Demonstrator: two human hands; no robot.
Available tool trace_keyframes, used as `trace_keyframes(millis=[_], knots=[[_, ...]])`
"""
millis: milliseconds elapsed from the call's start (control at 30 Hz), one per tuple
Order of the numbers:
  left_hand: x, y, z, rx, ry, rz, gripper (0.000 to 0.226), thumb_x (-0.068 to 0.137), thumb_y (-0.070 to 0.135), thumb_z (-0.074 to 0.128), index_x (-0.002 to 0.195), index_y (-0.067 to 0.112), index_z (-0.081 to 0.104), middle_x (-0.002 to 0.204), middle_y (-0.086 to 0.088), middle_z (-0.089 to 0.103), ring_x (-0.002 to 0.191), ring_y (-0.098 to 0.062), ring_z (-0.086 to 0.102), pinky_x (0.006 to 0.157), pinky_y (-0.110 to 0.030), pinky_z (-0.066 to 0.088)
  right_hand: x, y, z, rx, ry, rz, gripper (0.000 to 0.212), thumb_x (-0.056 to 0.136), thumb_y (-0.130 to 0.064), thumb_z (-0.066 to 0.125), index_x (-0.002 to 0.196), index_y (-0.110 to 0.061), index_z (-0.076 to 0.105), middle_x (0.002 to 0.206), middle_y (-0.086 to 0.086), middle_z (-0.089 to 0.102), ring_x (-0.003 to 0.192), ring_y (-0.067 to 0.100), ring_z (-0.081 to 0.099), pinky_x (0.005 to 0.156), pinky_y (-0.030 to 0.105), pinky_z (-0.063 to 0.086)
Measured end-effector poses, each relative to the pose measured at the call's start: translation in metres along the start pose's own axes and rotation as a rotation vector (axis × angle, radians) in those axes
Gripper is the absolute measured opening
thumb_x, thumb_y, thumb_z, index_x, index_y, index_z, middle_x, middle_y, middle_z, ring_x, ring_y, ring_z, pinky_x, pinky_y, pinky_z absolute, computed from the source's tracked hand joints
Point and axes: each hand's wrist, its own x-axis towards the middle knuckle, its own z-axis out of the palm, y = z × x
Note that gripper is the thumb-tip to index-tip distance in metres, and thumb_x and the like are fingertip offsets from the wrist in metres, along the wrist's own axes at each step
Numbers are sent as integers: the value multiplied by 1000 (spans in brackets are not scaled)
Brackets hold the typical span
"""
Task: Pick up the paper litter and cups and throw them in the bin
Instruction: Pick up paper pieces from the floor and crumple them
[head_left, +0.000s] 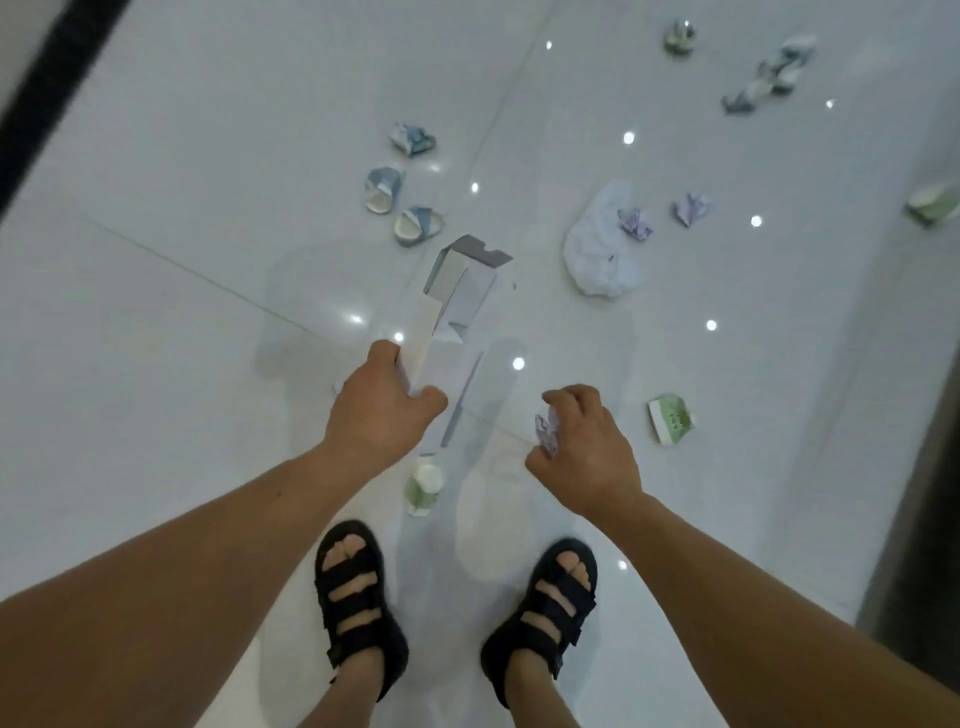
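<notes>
My left hand (382, 408) grips a flattened white paper box (457, 291) that sticks out ahead of it above the floor. My right hand (584, 447) holds a small crumpled purple paper (546, 428) in its curled fingers. Litter lies on the white tiled floor: a crushed green cup (425, 486) just in front of my feet, a flattened green cup (671, 419) to the right, three crushed blue cups (402, 189) ahead, a crumpled white sheet (600, 249), and two purple paper balls (635, 224) (690, 208). No bin is in view.
More crushed cups lie far ahead at the right (769, 73) (679, 36) and at the right edge (932, 200). A dark strip (52, 78) runs along the far left. A grey wall or door (924, 467) borders the right. My sandalled feet (358, 597) stand on the tiles.
</notes>
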Motion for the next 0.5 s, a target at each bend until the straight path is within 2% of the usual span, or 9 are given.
trace_keyframes(millis=[100, 267, 367, 500], knots=[[-26, 32, -80, -59, 65, -3, 39, 75, 37, 68, 96, 22, 39, 79, 16, 45, 66, -2, 46, 48, -21, 32, -10, -68, -69, -11, 43, -93, 59, 77, -29, 67, 132, -17, 49, 134, 0, 42, 100, 23, 56, 72, 30, 47], [-86, 68, -208, -189, 178, -26, 39, 77, 37, 68, 99, 21, 40, 85, 8, 51, 77, -20, 54, 51, -24, 36, -35, -191, -174, -18, 56, -228, 64, 77, -35, 64, 136, -20, 46, 136, -3, 40, 107, 21, 54, 76, 30, 48], [-129, 81, -274, -239, 220, -65, 39, 78, 37, 67, 102, 21, 40, 95, 1, 55, 84, -23, 56, 63, -30, 46, -57, -262, -223, -37, 66, -306, 65, 77, -35, 65, 137, -19, 46, 137, -2, 39, 108, 22, 55, 79, 34, 52], [-188, 87, -342, -286, 286, -114, 42, 79, 39, 67, 107, 22, 39, 102, -1, 55, 90, -25, 57, 78, -39, 54, -93, -343, -271, -103, 72, -450, 67, 78, -37, 64, 139, -20, 43, 140, -2, 37, 110, 23, 53, 81, 33, 48]])
